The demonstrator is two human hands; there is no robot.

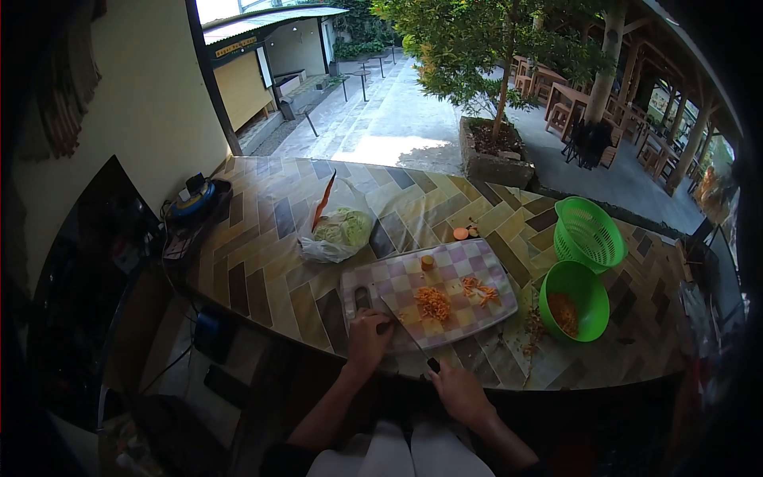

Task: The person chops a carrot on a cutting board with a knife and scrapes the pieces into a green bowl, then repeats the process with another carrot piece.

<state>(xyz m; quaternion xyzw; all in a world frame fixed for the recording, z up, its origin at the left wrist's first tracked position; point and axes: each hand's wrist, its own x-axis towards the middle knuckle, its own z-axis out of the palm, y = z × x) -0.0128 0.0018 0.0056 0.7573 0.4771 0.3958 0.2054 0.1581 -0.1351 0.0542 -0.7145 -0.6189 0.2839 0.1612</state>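
Note:
My right hand [462, 395] is wrapped round the black handle of a knife [409, 335], whose blade slants up and left across the near edge of the cutting board. My left hand [369, 340] is at the board's near left corner, beside the blade, fingers curled in; what they hold, if anything, is hidden. The checked pink and white cutting board [381, 278] lies on the tiled counter. On it are a heap of chopped carrot [433, 304], a smaller scatter of carrot strips [480, 291] and a short carrot stub [427, 262].
Right of the board stand a green bowl [588, 276] with shredded carrot [563, 314] inside and a green basket [592, 230]. Behind the board lie a bagged cabbage [343, 229], a thin carrot [324, 203] and cut ends [461, 233]. Peelings [534, 326] litter the tiled counter [262, 270].

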